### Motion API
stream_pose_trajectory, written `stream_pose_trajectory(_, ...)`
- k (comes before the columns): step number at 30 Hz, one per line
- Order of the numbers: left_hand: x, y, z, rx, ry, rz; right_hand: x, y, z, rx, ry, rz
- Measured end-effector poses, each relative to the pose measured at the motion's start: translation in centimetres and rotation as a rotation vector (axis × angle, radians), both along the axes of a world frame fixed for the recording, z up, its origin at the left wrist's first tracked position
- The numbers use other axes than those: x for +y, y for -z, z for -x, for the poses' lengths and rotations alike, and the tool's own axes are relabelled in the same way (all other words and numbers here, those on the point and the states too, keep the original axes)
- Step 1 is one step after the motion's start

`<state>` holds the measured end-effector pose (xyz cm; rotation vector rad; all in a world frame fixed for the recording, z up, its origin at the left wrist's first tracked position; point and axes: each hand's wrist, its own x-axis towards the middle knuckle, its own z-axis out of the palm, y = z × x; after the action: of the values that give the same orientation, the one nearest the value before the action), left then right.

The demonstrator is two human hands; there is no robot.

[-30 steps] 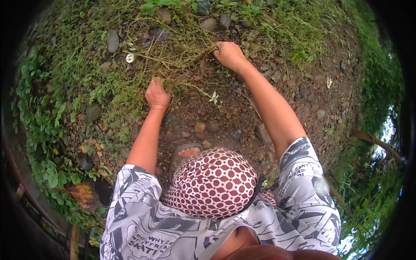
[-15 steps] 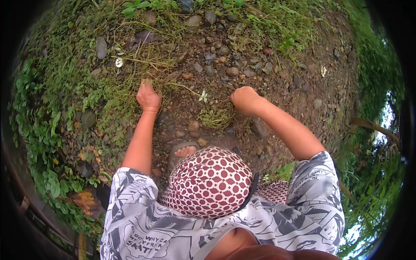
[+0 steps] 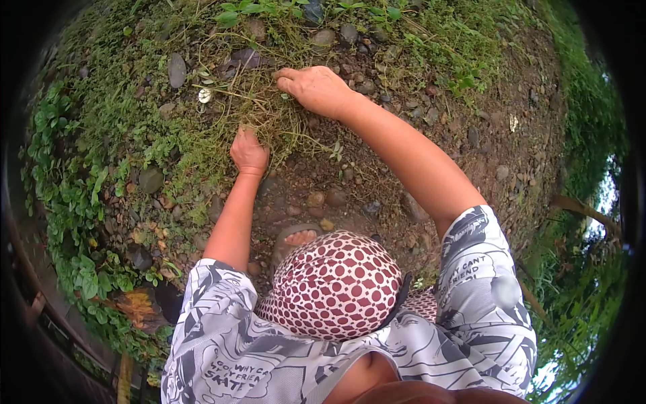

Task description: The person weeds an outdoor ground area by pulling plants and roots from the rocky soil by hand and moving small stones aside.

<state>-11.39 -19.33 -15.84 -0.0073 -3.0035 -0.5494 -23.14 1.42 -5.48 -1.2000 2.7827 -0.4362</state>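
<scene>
Head view of 2 bare hands at a mat of tangled weeds [image 3: 259,111] on stony ground. The left hand [image 3: 249,151] is curled closed at the near edge of the mat, gripping thin stems that spread from its fingertips. The right hand [image 3: 315,89], farther out and to the right, lies back upward with its fingers bent and pointing left into the weeds; whether it grips any stems cannot be told, as the fingertips are partly lost among them. The mat lies between and beyond the hands, its stems pale green to straw-coloured. Left of it are a small white object [image 3: 204,95] (too small to identify) and, farther left, a flat grey stone [image 3: 177,70]. A pale-leaved sprig [image 3: 335,151] lies to the right of the left hand, at the border of bare, pebbly soil [image 3: 464,168]. Below the hands, 1 sandalled foot [image 3: 298,237] shows beside a knee in red-and-white patterned cloth [image 3: 340,286]. Broad-leaved plants [image 3: 74,222] line the left side; the grey-and-white printed shirt [image 3: 222,337] occupies the lower part.
</scene>
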Motion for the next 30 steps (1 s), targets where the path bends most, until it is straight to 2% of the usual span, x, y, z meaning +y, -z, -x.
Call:
stream_pose_trajectory(5,-0.2,0.2,-0.1,0.043,0.027,-0.050,-1.8,2.2,2.5,0.052,-0.029,-0.098)
stream_pose_trajectory(9,0.0,0.1,0.0,0.050,0.007,-0.073,-1.8,1.4,4.3,0.087,0.097,-0.302)
stream_pose_trajectory(14,1.2,-0.9,-0.5,0.058,0.021,-0.066,0.0,0.4,5.4,0.123,0.189,-0.369)
stream_pose_trajectory(17,1.4,-1.3,-0.5,0.064,0.016,-0.058,1.0,2.1,6.1,0.359,0.220,-0.538)
stream_pose_trajectory(18,1.4,-1.4,-0.5,0.070,0.014,-0.055,1.4,1.7,6.2,0.311,0.216,-0.498)
stream_pose_trajectory(21,1.4,-1.2,-0.5,0.071,0.016,-0.070,1.9,0.8,6.1,0.264,0.218,-0.595)
stream_pose_trajectory(25,1.4,-0.9,-0.5,0.066,0.020,-0.058,2.2,1.1,6.4,0.321,0.202,-0.640)
stream_pose_trajectory(28,1.2,-0.8,-0.6,0.079,0.031,-0.054,1.7,0.9,6.0,0.179,0.216,-0.599)
stream_pose_trajectory(30,0.9,-0.5,-0.5,0.108,0.059,-0.052,1.7,1.2,4.8,0.191,0.246,-0.515)
